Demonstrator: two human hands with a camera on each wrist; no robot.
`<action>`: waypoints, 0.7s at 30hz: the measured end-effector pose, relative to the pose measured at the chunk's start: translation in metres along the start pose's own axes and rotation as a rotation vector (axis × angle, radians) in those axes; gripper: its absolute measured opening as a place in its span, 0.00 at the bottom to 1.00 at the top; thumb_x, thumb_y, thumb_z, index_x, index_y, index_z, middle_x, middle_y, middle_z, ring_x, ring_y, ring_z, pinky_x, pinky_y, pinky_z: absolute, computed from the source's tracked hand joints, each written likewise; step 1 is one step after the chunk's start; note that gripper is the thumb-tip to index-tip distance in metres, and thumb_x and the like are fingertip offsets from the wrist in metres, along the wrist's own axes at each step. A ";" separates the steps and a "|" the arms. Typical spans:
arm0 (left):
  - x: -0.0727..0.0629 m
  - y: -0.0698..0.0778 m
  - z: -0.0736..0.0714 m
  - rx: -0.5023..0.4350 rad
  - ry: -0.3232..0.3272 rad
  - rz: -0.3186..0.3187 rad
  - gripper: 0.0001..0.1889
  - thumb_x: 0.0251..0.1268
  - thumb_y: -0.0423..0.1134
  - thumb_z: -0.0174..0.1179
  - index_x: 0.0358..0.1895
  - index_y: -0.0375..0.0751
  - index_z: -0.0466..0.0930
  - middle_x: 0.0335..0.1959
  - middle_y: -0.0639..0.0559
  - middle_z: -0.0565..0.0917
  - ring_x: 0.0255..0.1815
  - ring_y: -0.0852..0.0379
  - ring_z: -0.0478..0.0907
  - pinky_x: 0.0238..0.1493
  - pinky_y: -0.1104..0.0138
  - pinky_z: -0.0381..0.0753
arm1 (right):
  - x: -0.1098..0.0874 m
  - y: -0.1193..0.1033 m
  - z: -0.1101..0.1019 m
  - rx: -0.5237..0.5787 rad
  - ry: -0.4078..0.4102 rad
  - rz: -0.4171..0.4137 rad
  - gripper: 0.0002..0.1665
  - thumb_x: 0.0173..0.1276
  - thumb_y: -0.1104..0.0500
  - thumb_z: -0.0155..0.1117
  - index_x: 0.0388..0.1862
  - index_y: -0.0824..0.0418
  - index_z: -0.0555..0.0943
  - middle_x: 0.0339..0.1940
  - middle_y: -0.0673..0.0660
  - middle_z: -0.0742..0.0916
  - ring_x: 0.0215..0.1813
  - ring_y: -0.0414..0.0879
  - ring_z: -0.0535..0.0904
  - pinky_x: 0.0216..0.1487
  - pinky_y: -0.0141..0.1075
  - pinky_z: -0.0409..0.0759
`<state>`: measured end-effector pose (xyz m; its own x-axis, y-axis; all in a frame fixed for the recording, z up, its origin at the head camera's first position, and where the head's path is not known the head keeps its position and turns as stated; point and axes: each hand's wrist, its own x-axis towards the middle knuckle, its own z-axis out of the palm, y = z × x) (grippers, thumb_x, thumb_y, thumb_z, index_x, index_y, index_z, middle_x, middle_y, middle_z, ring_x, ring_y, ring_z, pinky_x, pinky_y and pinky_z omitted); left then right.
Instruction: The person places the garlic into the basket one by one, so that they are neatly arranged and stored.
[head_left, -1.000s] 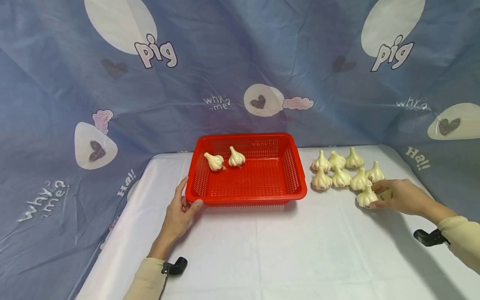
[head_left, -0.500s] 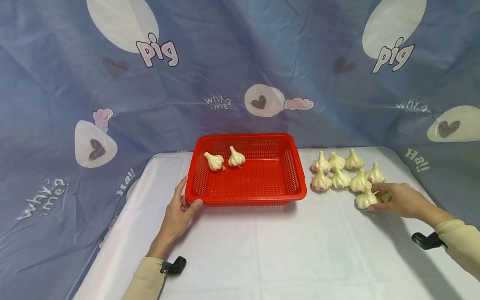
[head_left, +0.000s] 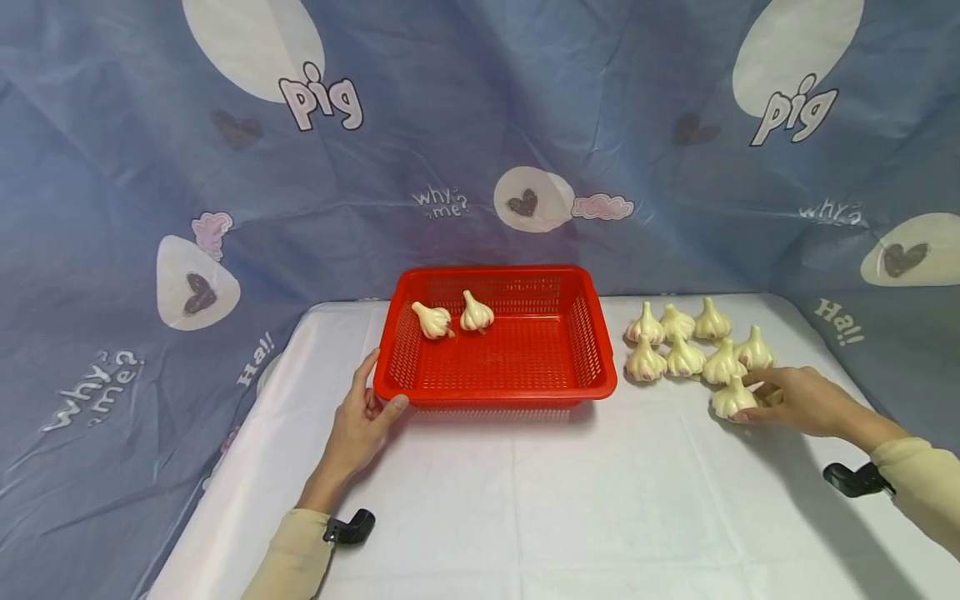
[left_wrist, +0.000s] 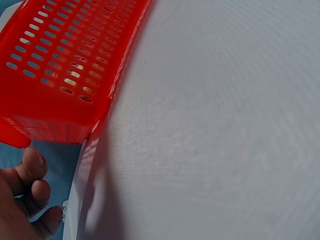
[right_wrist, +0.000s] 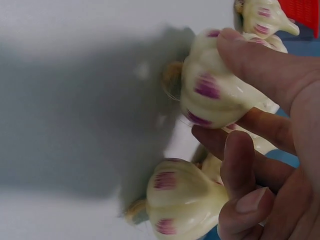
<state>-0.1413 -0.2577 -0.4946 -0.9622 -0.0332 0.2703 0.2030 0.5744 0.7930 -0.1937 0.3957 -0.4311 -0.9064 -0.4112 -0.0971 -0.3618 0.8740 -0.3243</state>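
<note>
A red plastic basket (head_left: 495, 395) with slotted walls stands on the white-covered table, two garlic bulbs at its back left. At its near left corner, my left hand (head_left: 358, 429) holds the rim between thumb and index finger; its other fingers (left_wrist: 37, 195) curl loosely below in the left wrist view. On the right, my right hand (head_left: 806, 400) pinches the nearest garlic bulb (right_wrist: 212, 82) between thumb and fingertips, its root end close over the cloth. Another garlic bulb (right_wrist: 172, 200) sits beside those fingers, mostly hidden by the hand in the head view.
Several more garlic bulbs (head_left: 685, 358) are grouped in rows behind the right hand, right of the basket. White cloth (head_left: 570, 500) covers the table in front. A blue printed curtain (head_left: 420, 142) hangs behind and along both sides.
My right hand's fingers have settled slightly around the nearest garlic bulb, which stays about where it was. The left hand and basket hold still; the head view shifts a little.
</note>
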 end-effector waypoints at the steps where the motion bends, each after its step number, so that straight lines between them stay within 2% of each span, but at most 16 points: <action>1: 0.000 0.000 0.000 0.000 0.001 0.004 0.46 0.70 0.45 0.70 0.86 0.59 0.54 0.22 0.52 0.70 0.22 0.61 0.65 0.27 0.67 0.66 | 0.000 0.000 -0.001 0.000 -0.003 -0.003 0.38 0.62 0.41 0.81 0.60 0.67 0.84 0.40 0.55 0.94 0.40 0.49 0.91 0.42 0.46 0.85; 8: 0.001 0.000 0.001 0.017 0.005 -0.007 0.46 0.70 0.46 0.71 0.86 0.59 0.54 0.22 0.53 0.70 0.22 0.62 0.65 0.27 0.68 0.66 | 0.001 -0.001 -0.010 0.039 0.004 -0.021 0.35 0.58 0.44 0.84 0.55 0.67 0.86 0.40 0.56 0.94 0.40 0.50 0.91 0.41 0.42 0.85; 13: 0.001 0.000 0.000 0.019 0.002 0.000 0.46 0.70 0.46 0.71 0.86 0.58 0.54 0.22 0.53 0.69 0.22 0.62 0.65 0.27 0.67 0.66 | 0.002 -0.002 -0.013 0.047 0.017 -0.009 0.35 0.57 0.43 0.85 0.54 0.66 0.87 0.39 0.54 0.94 0.40 0.48 0.91 0.41 0.39 0.84; 19: 0.001 0.000 -0.001 0.029 -0.004 -0.012 0.47 0.69 0.48 0.71 0.86 0.60 0.55 0.23 0.53 0.70 0.23 0.61 0.66 0.27 0.67 0.66 | 0.002 -0.003 -0.015 0.069 0.021 -0.026 0.35 0.63 0.48 0.81 0.58 0.73 0.85 0.41 0.56 0.94 0.38 0.40 0.89 0.39 0.35 0.84; 21: 0.001 0.000 -0.001 0.031 -0.005 -0.015 0.46 0.69 0.48 0.71 0.86 0.61 0.54 0.23 0.53 0.70 0.23 0.61 0.66 0.27 0.67 0.66 | 0.002 -0.004 -0.016 0.080 0.018 -0.044 0.26 0.67 0.51 0.79 0.53 0.70 0.85 0.41 0.55 0.93 0.35 0.37 0.88 0.37 0.34 0.83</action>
<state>-0.1418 -0.2585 -0.4934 -0.9660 -0.0378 0.2556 0.1829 0.5991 0.7795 -0.1971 0.3955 -0.4152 -0.8938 -0.4439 -0.0644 -0.3838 0.8312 -0.4023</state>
